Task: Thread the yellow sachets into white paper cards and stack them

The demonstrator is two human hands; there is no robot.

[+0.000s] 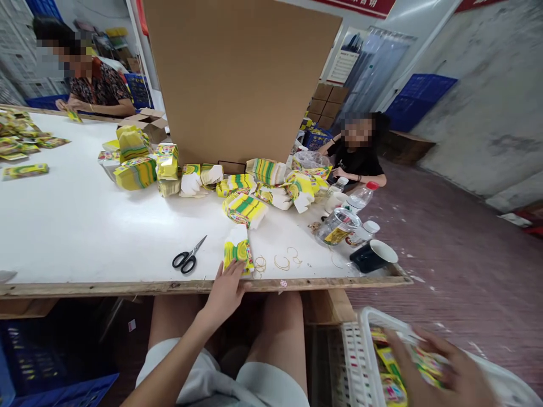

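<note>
My left hand (229, 287) lies at the table's front edge. Its outstretched fingers rest flat on a yellow and green stack of printed paper packaging (237, 249) with a white end. At lower right my right hand (445, 362), smeared by motion, is over a white plastic basket (363, 350). Its thumb and fingers look apart, with small yellow and red packets (392, 373) beneath and between them; whether it grips any is unclear. Black-handled scissors (186, 260) lie left of my left hand. Several rubber bands (259, 264) are just right of the stack.
Bundles of yellow packaging (244, 209) line the table before a tall cardboard sheet (241, 79). Bottles (360, 198), a clear jar (337, 226) and a dark cup (373, 256) stand at the right corner. Two other people (102, 85) sit across the table. A blue crate (51, 362) is at lower left.
</note>
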